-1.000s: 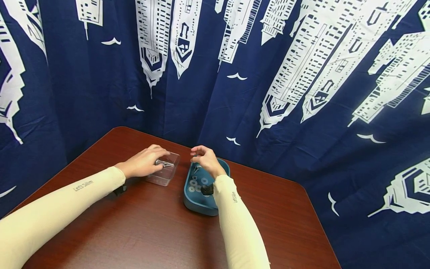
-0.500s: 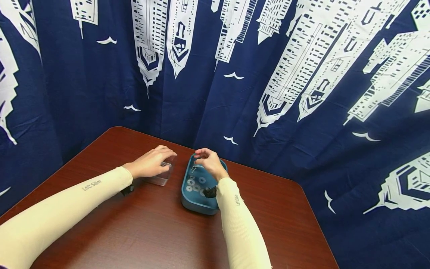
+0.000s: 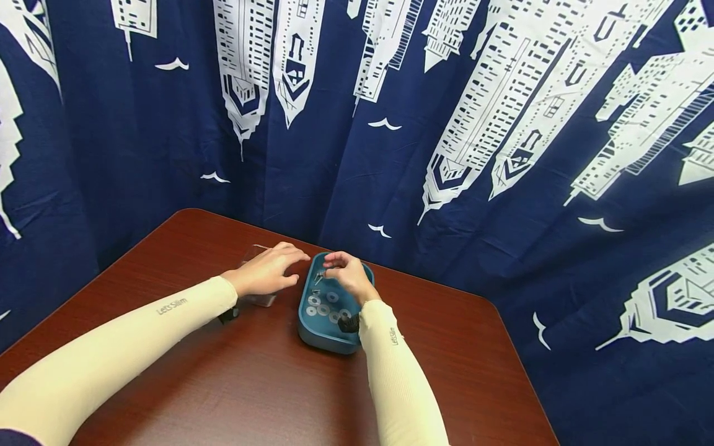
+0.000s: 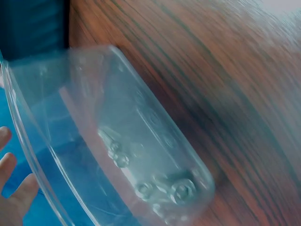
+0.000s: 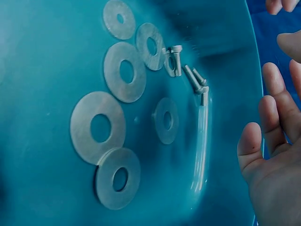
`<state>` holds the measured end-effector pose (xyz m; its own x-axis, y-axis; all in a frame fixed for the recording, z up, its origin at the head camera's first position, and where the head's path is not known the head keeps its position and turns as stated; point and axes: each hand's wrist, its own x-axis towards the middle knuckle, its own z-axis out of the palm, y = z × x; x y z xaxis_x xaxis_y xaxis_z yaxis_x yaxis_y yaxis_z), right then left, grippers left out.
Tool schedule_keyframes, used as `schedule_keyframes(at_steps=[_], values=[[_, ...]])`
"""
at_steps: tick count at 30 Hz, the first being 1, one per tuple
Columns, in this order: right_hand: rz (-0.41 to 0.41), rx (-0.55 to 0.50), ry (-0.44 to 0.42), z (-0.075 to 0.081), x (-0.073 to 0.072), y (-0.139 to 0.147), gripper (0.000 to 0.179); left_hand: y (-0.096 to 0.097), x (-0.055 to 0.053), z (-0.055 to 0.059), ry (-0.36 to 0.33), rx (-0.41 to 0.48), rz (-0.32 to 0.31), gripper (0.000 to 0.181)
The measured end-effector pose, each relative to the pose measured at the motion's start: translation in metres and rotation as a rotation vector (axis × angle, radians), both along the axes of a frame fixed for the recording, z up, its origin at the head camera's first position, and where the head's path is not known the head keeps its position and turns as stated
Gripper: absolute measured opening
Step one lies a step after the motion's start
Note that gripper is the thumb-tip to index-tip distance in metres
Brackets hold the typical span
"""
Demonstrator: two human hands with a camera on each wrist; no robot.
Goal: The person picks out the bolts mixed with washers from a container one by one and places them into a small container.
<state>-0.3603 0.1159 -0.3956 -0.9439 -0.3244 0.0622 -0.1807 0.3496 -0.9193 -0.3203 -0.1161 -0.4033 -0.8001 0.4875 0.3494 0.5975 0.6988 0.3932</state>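
My left hand (image 3: 268,272) hovers over the clear plastic box (image 3: 253,253), its fingers extended toward the tray and gripping nothing visible. Inside that box, the left wrist view shows small shiny metal parts (image 4: 181,190), some ring-shaped, though blurred. Above the far left end of the blue tray (image 3: 329,342) is my right hand (image 3: 347,272), fingers loosely bent. The right wrist view shows these fingers (image 5: 277,99) relaxed, with nothing seen between them. Flat metal washers (image 5: 80,127) lie scattered on the tray floor. Several small socket-head screws (image 5: 177,63) lie by its wall.
Both containers stand near the back of a reddish-brown wooden table (image 3: 268,384), the box left of the tray. A dark blue curtain (image 3: 312,179) with white building prints hangs behind the table. Cream sleeves (image 3: 167,316) cover both forearms.
My left hand has moved right, from over the clear box toward the blue tray. My right hand has shifted only slightly over the tray's far end. The head view has turned a little.
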Motion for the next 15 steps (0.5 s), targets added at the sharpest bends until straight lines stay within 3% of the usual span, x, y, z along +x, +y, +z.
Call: schedule_keyframes(at_steps=[15], values=[[-0.03,0.015,-0.019,-0.009,0.002,0.009,0.043,0.022,-0.001,-0.002,-0.042,-0.052,-0.019,0.051]])
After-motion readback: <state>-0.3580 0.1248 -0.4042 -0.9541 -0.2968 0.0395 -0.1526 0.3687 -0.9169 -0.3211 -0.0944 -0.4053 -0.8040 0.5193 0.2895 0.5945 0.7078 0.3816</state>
